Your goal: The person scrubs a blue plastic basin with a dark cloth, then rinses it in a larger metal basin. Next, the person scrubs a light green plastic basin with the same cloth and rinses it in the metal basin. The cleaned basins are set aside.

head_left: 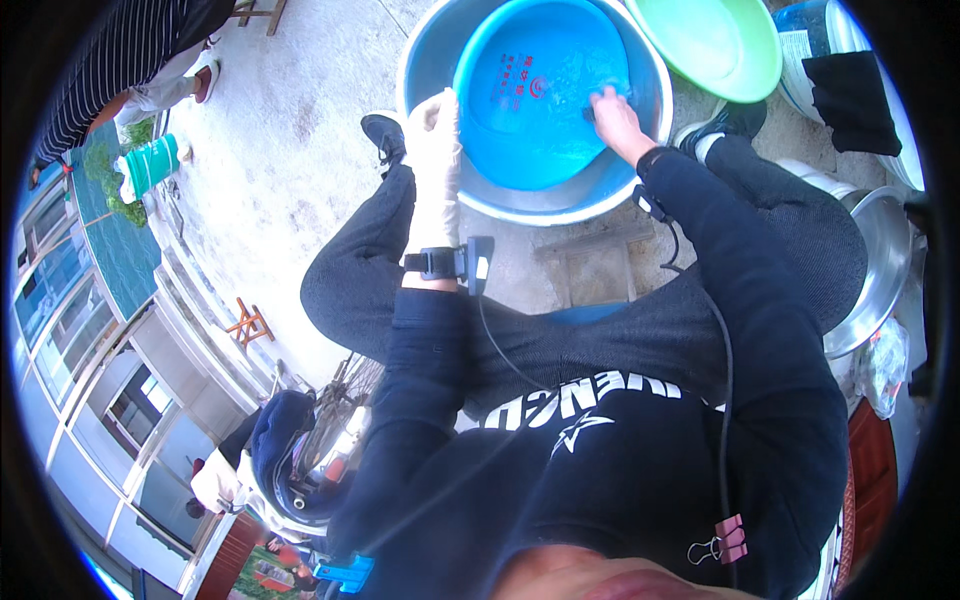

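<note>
A blue plastic basin (530, 150) with red printing on its bottom lies tilted inside a large metal tub (645, 55). My left hand (436, 120), in a pale glove, is closed on the basin's left rim. My bare right hand (616, 120) reaches into the basin at its right side, where the surface looks wet. Its fingers are bent against the inner wall around something small and dark, which they mostly cover.
Beside the tub at the upper right is a light green basin (735, 45). A black cloth (850, 100) hangs over a white bucket (795, 75). Shiny metal bowls (880, 265) stand to my right. A low wooden stool (595, 270) is between my legs. Someone in striped clothing (110, 75) is at the upper left.
</note>
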The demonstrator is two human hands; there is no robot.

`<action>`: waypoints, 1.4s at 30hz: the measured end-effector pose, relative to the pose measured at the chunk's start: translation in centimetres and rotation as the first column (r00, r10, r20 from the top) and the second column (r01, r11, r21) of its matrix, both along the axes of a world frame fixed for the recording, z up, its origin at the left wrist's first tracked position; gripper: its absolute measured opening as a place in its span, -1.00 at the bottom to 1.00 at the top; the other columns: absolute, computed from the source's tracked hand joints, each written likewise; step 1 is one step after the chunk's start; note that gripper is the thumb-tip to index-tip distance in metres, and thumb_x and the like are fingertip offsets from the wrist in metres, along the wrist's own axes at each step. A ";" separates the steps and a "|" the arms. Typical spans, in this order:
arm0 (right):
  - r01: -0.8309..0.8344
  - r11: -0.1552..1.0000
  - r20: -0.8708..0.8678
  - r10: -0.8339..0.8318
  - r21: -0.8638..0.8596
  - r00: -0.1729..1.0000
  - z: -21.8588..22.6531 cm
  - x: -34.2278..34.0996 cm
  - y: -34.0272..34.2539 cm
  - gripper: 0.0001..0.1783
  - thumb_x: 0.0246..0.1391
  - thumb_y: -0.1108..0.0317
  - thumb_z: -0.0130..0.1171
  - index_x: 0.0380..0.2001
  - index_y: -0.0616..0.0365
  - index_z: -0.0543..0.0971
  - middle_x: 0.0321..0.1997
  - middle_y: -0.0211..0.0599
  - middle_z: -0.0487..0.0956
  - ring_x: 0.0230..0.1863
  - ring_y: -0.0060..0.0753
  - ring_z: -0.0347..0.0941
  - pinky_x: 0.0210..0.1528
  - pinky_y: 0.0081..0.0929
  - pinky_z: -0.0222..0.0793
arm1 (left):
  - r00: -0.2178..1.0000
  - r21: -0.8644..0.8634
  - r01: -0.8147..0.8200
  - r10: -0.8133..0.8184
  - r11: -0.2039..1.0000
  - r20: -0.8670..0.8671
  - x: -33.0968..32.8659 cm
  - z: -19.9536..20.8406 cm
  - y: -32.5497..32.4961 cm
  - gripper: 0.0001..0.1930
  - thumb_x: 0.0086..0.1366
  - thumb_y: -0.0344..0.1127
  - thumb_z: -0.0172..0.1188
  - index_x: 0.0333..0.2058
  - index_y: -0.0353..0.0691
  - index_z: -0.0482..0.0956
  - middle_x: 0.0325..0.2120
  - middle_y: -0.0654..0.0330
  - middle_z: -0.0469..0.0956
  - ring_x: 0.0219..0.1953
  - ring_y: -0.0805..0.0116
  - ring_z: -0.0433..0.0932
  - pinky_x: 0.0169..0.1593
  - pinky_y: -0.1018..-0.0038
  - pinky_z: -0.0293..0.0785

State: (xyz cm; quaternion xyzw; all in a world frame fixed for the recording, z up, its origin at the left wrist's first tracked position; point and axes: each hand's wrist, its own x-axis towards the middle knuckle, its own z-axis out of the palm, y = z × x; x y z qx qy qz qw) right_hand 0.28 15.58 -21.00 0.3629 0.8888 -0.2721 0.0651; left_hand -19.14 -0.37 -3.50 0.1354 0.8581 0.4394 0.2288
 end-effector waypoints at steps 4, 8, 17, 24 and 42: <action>-0.038 0.956 -0.340 -0.066 -0.290 0.938 -0.4 -1.6 -3.2 -0.68 -0.10 0.39 0.31 -0.19 0.05 0.58 -0.17 0.00 0.51 -0.12 0.09 0.50 -0.09 -0.08 0.46 | 0.989 0.000 -0.120 0.120 0.993 0.091 5.3 -3.9 -3.6 -0.56 0.39 -0.08 0.14 0.01 -0.38 0.45 -0.16 -0.02 0.55 -0.11 0.24 0.52 -0.04 0.30 0.44; -0.115 0.822 -0.193 0.007 -0.558 0.981 -0.9 -2.8 -5.2 -0.68 -0.12 0.30 0.36 -0.22 0.03 0.59 -0.16 -0.01 0.53 -0.12 0.13 0.50 -0.05 -0.06 0.46 | 0.994 -0.064 -0.016 0.023 0.998 0.110 6.8 -6.8 -5.4 -0.65 0.47 -0.14 0.00 -0.03 -0.36 0.36 -0.24 0.06 0.54 -0.26 0.28 0.60 -0.34 0.44 0.63; 0.511 0.786 -0.048 -0.559 -0.348 0.827 -3.8 -13.3 1.8 -0.59 -0.03 0.32 0.28 -0.05 0.05 0.51 0.00 0.08 0.47 0.06 0.15 0.43 0.01 -0.10 0.47 | 0.940 0.105 -0.077 0.037 0.991 0.338 4.7 -2.2 -1.2 -0.72 0.44 -0.15 0.07 -0.17 -0.30 0.44 -0.40 0.16 0.60 -0.52 0.47 0.61 -0.56 0.57 0.58; -0.491 0.560 -0.635 -0.085 -0.668 0.768 2.4 -16.4 -3.0 -0.36 -0.29 0.36 0.45 -0.02 0.11 0.48 -0.07 -0.13 0.60 -0.13 -0.18 0.57 -0.09 -0.30 0.50 | 0.909 0.121 -0.172 0.110 0.978 0.401 3.3 -1.1 0.0 -0.72 0.45 -0.15 0.06 -0.20 -0.30 0.45 -0.53 0.18 0.58 -0.66 0.46 0.56 -0.65 0.60 0.52; 0.074 0.997 -0.773 -0.068 -0.028 0.631 9.4 -21.5 4.0 -0.64 -0.01 0.22 0.27 -0.08 -0.04 0.59 -0.27 -0.14 0.51 -0.26 -0.14 0.55 -0.23 -0.32 0.52 | 0.911 0.034 -0.096 0.074 0.995 0.406 4.2 -0.7 -0.6 -0.79 0.34 -0.40 0.16 -0.12 -0.40 0.51 -0.33 0.19 0.59 -0.37 0.55 0.48 -0.27 0.55 0.46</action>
